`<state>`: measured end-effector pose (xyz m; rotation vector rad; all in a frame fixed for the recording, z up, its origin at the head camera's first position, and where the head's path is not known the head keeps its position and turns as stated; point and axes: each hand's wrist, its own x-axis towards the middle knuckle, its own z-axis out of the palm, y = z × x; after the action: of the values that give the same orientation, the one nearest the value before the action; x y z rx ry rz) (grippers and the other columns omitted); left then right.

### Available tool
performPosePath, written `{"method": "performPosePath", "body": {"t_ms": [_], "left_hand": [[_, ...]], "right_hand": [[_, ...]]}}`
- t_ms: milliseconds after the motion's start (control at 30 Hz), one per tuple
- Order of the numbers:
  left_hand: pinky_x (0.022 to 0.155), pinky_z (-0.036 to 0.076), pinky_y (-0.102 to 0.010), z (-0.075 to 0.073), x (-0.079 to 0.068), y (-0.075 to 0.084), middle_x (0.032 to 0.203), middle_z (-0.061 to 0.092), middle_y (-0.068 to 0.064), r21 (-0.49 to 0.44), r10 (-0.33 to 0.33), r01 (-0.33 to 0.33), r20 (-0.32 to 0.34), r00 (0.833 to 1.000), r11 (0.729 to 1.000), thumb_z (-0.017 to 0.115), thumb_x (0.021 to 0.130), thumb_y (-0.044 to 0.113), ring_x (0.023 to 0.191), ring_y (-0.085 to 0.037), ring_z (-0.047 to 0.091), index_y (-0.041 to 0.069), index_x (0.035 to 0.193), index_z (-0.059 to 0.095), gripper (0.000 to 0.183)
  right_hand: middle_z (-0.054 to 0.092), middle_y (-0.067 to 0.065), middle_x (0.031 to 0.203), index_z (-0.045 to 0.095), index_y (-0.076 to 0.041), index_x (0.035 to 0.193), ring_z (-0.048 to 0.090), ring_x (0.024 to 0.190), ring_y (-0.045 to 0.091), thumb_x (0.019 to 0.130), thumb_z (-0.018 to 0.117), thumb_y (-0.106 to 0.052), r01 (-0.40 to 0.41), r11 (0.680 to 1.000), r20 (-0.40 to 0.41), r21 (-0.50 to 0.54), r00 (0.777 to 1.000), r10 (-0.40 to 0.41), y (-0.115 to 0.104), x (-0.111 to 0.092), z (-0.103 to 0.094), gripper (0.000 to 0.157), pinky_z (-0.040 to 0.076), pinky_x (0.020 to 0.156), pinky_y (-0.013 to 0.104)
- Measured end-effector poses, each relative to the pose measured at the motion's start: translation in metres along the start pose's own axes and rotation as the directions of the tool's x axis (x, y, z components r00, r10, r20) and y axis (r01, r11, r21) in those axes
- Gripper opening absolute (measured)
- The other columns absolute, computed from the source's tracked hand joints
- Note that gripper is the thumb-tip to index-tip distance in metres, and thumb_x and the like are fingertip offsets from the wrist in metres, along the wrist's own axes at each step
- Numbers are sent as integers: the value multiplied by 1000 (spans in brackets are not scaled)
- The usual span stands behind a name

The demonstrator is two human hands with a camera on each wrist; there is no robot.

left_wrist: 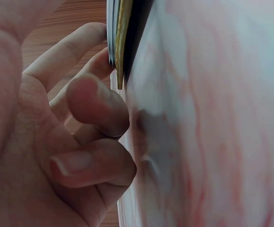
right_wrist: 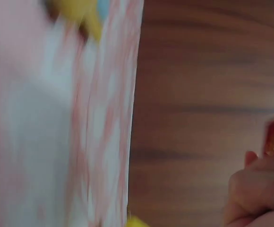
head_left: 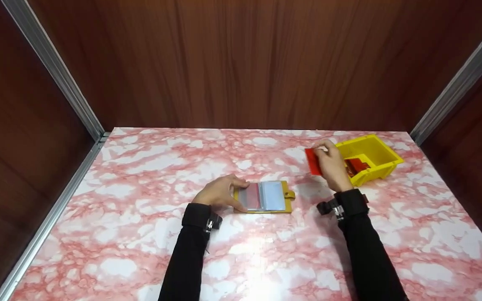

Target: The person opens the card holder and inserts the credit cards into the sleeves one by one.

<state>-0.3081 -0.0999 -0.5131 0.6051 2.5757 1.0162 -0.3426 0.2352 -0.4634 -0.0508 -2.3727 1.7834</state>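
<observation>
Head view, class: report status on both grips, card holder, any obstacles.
Left grip on left side of card holder. Right grip pinching red card beside yellow bin. Card holder lying open. No obstacle visible between card and holder.

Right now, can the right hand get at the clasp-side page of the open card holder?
Probably yes: only tabletop and the clasp lie between the right hand, holding a red card, and that page. The left hand sits at the opposite page, out of the way.

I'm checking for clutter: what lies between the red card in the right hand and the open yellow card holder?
In the head view, only bare marbled tabletop lies between the red card and the card holder.
</observation>
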Motion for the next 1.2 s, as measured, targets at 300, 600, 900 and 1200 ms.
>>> {"method": "performPosePath", "body": {"t_ms": [300,600,900,1200], "left_hand": [[121,37,-45,2,2,1,151,59,4,-15,7,-7,-3,1000,1000,99,68,33,145,-25,48,23,139,69,77],[123,34,-45,2,3,1,151,59,6,-13,-17,17,-3,1000,1000,99,68,33,149,-24,43,25,138,69,77],[124,33,-44,1,1,0,151,59,5,-3,-6,6,-7,1000,1000,98,69,33,150,-24,42,23,139,69,77],[124,33,-45,2,1,-1,150,59,5,-27,-9,8,-10,1000,1000,98,68,34,151,-24,39,24,139,68,78]], "right_hand": [[70,-5,90,66,9,113,63,74,9,99,70,-10,53,990,141,132,987,-72,-4,-10,15,24,55,65,20],[78,-3,108,74,4,122,66,91,11,96,75,-16,45,992,165,122,984,-65,-5,-10,10,32,56,77,20],[76,-8,112,73,0,127,66,93,10,98,73,-19,-39,974,243,225,970,-17,-9,-9,4,35,57,78,19],[63,8,144,57,6,144,60,125,17,105,38,-1,-122,933,396,338,918,-24,-9,-9,-1,44,54,101,26]]}}
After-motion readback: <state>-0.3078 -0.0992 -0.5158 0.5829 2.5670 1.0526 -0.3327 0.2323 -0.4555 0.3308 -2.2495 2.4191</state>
